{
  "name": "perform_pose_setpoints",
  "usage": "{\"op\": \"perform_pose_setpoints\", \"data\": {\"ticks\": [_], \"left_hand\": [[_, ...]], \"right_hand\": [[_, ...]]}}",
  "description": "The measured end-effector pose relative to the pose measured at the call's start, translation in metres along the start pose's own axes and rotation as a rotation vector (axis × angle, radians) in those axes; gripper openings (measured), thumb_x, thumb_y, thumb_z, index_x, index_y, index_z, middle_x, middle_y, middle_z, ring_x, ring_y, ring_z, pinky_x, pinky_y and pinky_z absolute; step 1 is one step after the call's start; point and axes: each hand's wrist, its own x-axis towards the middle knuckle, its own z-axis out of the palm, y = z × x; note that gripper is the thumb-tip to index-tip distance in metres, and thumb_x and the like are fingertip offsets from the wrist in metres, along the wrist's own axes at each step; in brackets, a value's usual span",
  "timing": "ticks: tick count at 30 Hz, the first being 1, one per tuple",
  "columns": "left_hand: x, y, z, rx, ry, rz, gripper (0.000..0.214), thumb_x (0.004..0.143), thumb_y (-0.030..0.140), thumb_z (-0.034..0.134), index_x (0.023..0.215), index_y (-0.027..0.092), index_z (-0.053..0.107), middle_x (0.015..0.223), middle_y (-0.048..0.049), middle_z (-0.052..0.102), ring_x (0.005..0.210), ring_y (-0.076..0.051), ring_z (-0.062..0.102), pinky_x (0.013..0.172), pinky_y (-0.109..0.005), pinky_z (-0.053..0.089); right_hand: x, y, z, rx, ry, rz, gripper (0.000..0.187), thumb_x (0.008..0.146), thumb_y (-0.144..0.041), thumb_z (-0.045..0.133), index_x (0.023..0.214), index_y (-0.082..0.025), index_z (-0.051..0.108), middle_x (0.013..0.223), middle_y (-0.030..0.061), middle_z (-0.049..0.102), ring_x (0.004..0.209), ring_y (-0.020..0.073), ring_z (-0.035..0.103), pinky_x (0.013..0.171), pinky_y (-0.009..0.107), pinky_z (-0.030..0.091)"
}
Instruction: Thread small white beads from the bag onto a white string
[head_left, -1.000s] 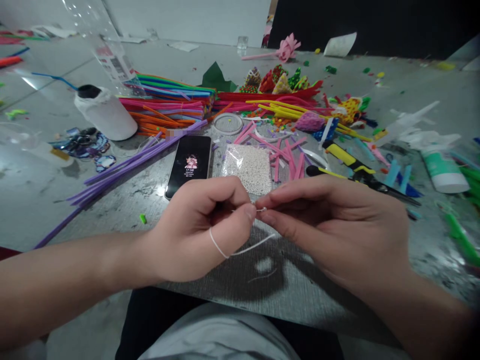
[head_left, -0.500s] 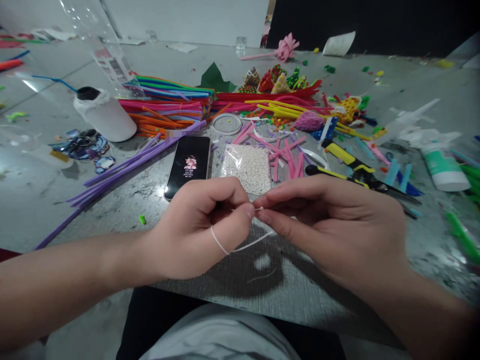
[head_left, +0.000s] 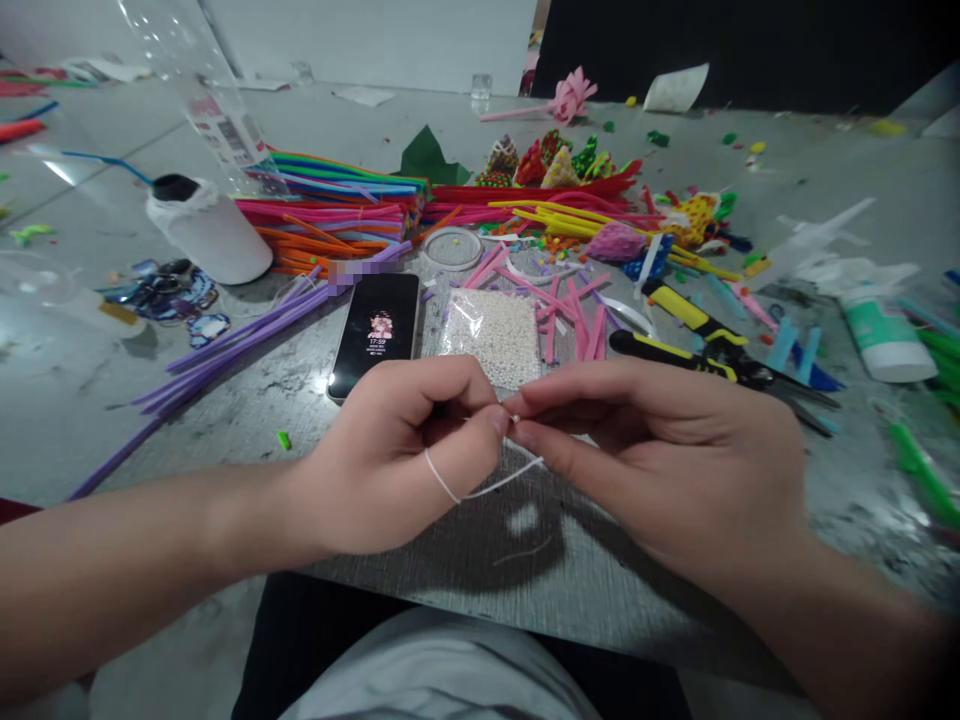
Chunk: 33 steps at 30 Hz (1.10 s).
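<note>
My left hand [head_left: 420, 450] pinches a thin white cord [head_left: 491, 490] between thumb and forefinger; the cord loops across the thumb and hangs below the fingertips. Meeting it from the right, my right hand [head_left: 667, 440] has thumb and forefinger closed on a tiny white bead [head_left: 515, 420]. The fingertips of both hands almost touch. Whether the cord passes through the bead is too small to tell. Just behind the fingers lies a clear bag of small white beads [head_left: 491, 330]. A phone [head_left: 375, 330] with a lit screen rests to its left, close to my left hand.
Yellow-and-black pliers [head_left: 697, 320] lie beyond my right hand. Purple pipe cleaners [head_left: 247, 325] stretch along the left. Further back are bundles of coloured pipe cleaners [head_left: 330, 220], a white bottle [head_left: 210, 230], a clear bottle [head_left: 225, 130] and pink strips [head_left: 581, 315]. A green-labelled bottle [head_left: 885, 330] lies right.
My right hand has shifted slightly left, bringing the bead closer to my left fingertips. The cord is still looped over my left thumb.
</note>
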Motion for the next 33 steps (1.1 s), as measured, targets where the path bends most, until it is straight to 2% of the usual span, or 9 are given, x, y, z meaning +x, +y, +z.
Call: {"op": "perform_pose_setpoints", "data": {"ticks": [7,11,16,23,33], "left_hand": [[0.0014,-0.0004,0.0015,-0.037,-0.025,-0.018,0.025,0.091,0.016,0.057,0.068,0.018,0.049,0.057,0.0062,0.042,0.052,-0.007,0.034,0.044,-0.02,0.029],[0.0018,0.0009,0.0005,-0.031,-0.059,-0.023,0.027,0.093,0.018,0.056,0.067,0.017,0.05,0.057,0.0061,0.041,0.053,-0.007,0.034,0.045,-0.02,0.03],[0.0004,-0.0001,-0.0025,0.024,-0.061,0.011,0.024,0.097,0.025,0.057,0.075,0.015,0.058,0.063,0.0018,0.053,0.057,-0.009,0.042,0.049,-0.021,0.035],[0.0004,-0.0007,-0.0008,0.103,-0.036,0.035,0.017,0.088,0.011,0.06,0.072,0.015,0.058,0.059,0.0052,0.047,0.054,-0.007,0.038,0.047,-0.019,0.033],[0.0022,-0.0005,-0.0004,0.092,-0.016,0.007,0.018,0.089,0.013,0.058,0.071,0.015,0.056,0.06,0.0052,0.047,0.055,-0.007,0.039,0.047,-0.019,0.034]], "right_hand": [[0.0003,0.0004,-0.0011,-0.03,-0.003,0.002,0.019,0.082,-0.019,0.084,0.096,-0.03,0.078,0.087,-0.0067,0.081,0.069,0.0096,0.077,0.062,0.015,0.064],[-0.0008,0.0012,-0.0023,-0.051,-0.012,-0.007,0.017,0.084,-0.02,0.083,0.097,-0.03,0.078,0.089,-0.0056,0.081,0.073,0.0115,0.078,0.067,0.018,0.066],[-0.0025,0.0018,-0.0023,-0.061,-0.008,-0.014,0.019,0.085,-0.021,0.082,0.099,-0.032,0.078,0.09,-0.0038,0.081,0.073,0.0157,0.078,0.068,0.026,0.068],[-0.0028,0.0019,-0.0023,-0.08,-0.009,-0.026,0.018,0.086,-0.02,0.079,0.1,-0.032,0.077,0.091,-0.0029,0.081,0.075,0.0177,0.078,0.069,0.03,0.068],[-0.0018,0.0016,-0.0039,-0.087,-0.032,-0.064,0.017,0.087,-0.021,0.078,0.1,-0.032,0.077,0.092,-0.0032,0.081,0.076,0.017,0.078,0.07,0.029,0.066]]}}
